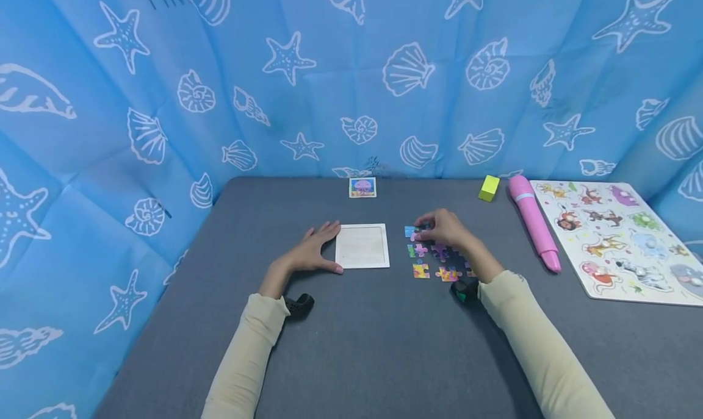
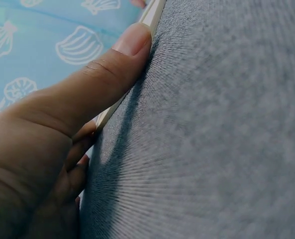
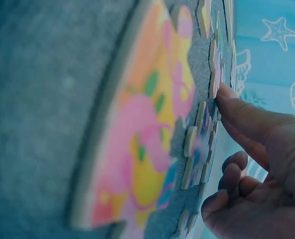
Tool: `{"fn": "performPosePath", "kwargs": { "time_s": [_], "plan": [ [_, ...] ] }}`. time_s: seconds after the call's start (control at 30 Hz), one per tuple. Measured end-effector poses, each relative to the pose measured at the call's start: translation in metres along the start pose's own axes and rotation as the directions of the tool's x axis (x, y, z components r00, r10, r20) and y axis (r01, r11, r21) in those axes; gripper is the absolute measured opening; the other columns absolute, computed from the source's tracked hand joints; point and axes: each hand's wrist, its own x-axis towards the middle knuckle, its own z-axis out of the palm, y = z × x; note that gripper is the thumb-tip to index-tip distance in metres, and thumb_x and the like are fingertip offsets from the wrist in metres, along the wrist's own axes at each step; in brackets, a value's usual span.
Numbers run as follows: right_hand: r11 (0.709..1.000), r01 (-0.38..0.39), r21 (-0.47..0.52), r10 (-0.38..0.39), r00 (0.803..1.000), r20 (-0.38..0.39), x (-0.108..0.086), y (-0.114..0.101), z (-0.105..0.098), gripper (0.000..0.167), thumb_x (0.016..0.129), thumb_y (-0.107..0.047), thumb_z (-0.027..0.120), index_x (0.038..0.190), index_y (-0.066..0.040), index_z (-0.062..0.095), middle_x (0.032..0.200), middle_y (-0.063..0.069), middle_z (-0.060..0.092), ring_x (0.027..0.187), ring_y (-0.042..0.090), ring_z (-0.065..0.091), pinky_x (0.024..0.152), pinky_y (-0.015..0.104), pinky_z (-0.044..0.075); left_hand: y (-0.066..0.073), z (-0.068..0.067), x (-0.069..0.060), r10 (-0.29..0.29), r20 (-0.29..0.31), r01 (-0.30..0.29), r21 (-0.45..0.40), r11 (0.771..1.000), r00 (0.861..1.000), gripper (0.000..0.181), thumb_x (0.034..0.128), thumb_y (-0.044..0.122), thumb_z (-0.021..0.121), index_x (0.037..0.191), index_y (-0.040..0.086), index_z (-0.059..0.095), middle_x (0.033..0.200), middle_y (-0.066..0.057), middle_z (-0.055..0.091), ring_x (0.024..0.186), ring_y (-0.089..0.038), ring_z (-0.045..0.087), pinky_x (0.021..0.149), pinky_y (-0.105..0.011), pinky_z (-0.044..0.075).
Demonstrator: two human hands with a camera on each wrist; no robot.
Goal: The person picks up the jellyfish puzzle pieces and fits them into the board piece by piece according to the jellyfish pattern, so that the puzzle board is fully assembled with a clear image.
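Note:
A white square frame tray (image 1: 362,266) lies flat on the grey table. At its left side the left hand (image 1: 312,250) is spread, fingertips touching the upper left corner and thumb on the lower left; the left wrist view shows the thumb (image 2: 107,69) against the tray's edge. The right hand (image 1: 451,231) bends over the upper left of a group of puzzle pieces (image 1: 448,274), its thumb and index finger pinching a piece near a blue one (image 1: 409,231). Close in the right wrist view lies a yellow and pink piece (image 3: 142,134); fingers partly hide the pinched one.
Behind the tray lies a small jellyfish picture card (image 1: 362,188). To the right are a yellow-green block (image 1: 489,188), a pink marker-shaped object (image 1: 534,224) and a white animal puzzle board (image 1: 590,285). A blue shell-print curtain (image 1: 329,89) hangs behind the table.

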Motion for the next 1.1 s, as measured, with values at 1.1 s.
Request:
{"fn": "performPosePath", "kwargs": {
  "time_s": [1.1],
  "plan": [
    [0.991,0.121,0.058,-0.114,0.988,-0.105,0.026,-0.093,0.082,0.027,0.080,-0.018,0.071,0.105,-0.009,0.071,0.052,0.000,0.045,0.047,0.009,0.030,0.044,0.021,0.025,-0.003,0.000,-0.001,0.005,0.009,-0.005,0.009,1.000,1.000,0.104,0.0701,0.051,0.074,0.148,0.012,0.016,0.156,0.000,0.011,0.144,-0.019,0.003,0.115,-0.049,-0.001]
  ]
}}
